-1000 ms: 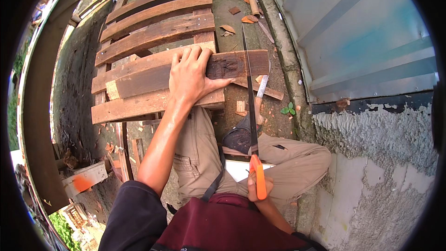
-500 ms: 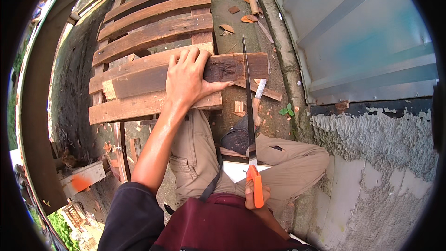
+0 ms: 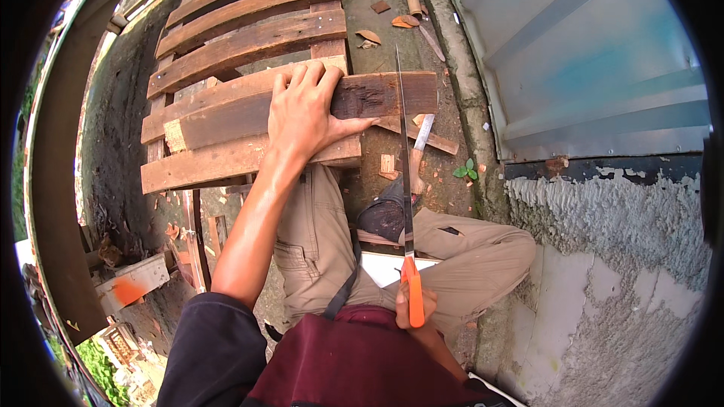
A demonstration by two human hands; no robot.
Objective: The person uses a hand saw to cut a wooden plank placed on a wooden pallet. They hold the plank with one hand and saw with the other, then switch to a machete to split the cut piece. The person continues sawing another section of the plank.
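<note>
A dark brown wooden plank (image 3: 369,96) lies along a slatted wooden pallet (image 3: 253,49), its right end jutting past the slats. My left hand (image 3: 302,117) presses down on it, fingers curled over the far edge and thumb stretched along the near edge. In my right hand (image 3: 426,305), close to my body, is the orange handle of a handsaw (image 3: 408,203). Its long, thin dark blade points away from me and crosses the plank's overhanging end, to the right of my left thumb. How deep the blade sits in the wood, I cannot tell.
Beyond the plank's end, a blade with a wooden handle (image 3: 424,133) lies on the ground near wood scraps (image 3: 388,164) and a small green plant (image 3: 466,170). A metal sheet wall (image 3: 581,53) rises on the right. My bent legs (image 3: 475,245) are below the saw.
The view has shifted slightly, so pallet, plank and saw appear a little higher. Both hands keep their grip, and the saw's place across the plank looks almost the same.
</note>
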